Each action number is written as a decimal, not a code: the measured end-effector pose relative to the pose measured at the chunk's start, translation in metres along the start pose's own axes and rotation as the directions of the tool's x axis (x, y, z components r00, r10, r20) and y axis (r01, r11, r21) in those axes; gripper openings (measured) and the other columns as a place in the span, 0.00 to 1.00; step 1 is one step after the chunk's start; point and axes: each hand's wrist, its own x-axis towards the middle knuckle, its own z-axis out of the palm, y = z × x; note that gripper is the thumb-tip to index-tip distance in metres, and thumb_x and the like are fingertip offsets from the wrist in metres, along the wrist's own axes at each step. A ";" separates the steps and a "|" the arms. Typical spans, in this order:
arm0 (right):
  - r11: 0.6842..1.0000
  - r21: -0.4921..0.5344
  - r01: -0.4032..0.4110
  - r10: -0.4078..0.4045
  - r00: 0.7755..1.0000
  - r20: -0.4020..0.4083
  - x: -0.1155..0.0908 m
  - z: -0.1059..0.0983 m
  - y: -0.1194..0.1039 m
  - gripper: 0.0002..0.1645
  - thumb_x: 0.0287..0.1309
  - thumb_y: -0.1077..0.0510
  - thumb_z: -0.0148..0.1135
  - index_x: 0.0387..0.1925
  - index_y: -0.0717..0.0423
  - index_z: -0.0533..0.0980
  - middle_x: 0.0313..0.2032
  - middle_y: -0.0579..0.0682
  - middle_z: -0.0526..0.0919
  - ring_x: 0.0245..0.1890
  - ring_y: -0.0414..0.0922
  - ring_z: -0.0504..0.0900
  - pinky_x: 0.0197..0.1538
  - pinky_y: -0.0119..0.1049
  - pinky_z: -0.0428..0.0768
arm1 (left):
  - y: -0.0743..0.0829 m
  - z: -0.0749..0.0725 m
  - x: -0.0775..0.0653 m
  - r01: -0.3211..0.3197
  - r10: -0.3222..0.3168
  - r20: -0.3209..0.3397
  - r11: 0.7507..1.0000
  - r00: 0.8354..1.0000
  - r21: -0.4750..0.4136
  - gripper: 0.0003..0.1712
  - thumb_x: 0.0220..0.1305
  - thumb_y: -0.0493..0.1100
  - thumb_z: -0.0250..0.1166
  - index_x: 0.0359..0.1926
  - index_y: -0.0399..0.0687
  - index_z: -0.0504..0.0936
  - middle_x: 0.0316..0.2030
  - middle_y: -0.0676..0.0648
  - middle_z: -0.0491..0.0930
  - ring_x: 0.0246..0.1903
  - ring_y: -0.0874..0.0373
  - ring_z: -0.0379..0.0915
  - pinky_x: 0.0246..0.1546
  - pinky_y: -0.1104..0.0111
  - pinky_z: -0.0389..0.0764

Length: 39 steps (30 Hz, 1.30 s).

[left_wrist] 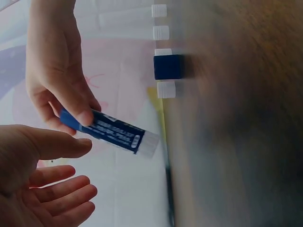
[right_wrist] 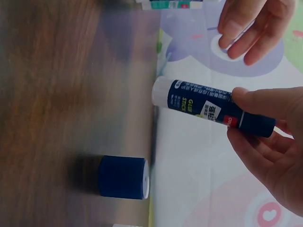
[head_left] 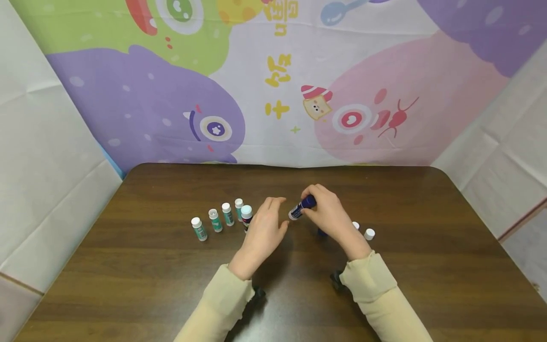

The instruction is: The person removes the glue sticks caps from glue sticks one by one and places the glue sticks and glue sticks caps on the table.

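Observation:
My right hand (head_left: 329, 209) pinches a navy glue stick (head_left: 302, 207) by its blue cap end, between thumb and fingers. The stick hangs tilted above the table, white base pointing down and to the left; its "GLUE STICK" label shows in the right wrist view. Just left of it, my left hand (head_left: 264, 228) is held with fingers apart and nothing in them. Beside the left hand's back stands a dark stick with a pale top (head_left: 246, 213), partly hidden by it. Below the right hand, a loose blue cap (right_wrist: 123, 177) stands on the table.
Several small green-and-white glue sticks (head_left: 215, 221) stand in a slanting row at the left. To the right, behind the right wrist, are small white caps (head_left: 369, 234). A cartoon cloth (head_left: 278, 142) hangs along the back edge of the brown table (head_left: 149, 280).

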 end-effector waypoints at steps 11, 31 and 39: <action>0.990 0.141 0.031 -0.027 0.999 -0.030 -0.017 -0.014 -0.011 0.16 0.40 0.56 0.66 0.33 0.48 0.70 0.31 0.40 0.72 0.27 0.39 0.72 0.29 0.31 0.71 | 0.001 -0.003 -0.001 -0.082 0.082 -0.011 0.995 0.997 0.053 0.27 0.44 0.42 0.66 0.48 0.46 0.70 0.40 0.48 0.72 0.30 0.60 0.68 0.33 0.67 0.71; 0.960 0.279 0.020 -0.004 0.998 -0.058 -0.033 -0.011 -0.024 0.16 0.39 0.53 0.66 0.33 0.46 0.70 0.34 0.40 0.73 0.33 0.38 0.76 0.36 0.29 0.75 | 0.010 -0.011 -0.006 -0.205 0.209 -0.030 0.974 0.978 0.099 0.15 0.48 0.46 0.63 0.39 0.49 0.76 0.32 0.53 0.74 0.31 0.60 0.71 0.33 0.68 0.71; 0.946 0.323 0.010 0.004 0.999 -0.042 -0.036 -0.009 -0.023 0.16 0.40 0.51 0.65 0.34 0.45 0.71 0.34 0.38 0.74 0.32 0.32 0.75 0.36 0.27 0.74 | 0.009 -0.012 -0.008 -0.216 0.220 -0.026 0.972 0.975 0.097 0.15 0.48 0.48 0.63 0.38 0.49 0.76 0.32 0.53 0.75 0.31 0.60 0.71 0.34 0.68 0.71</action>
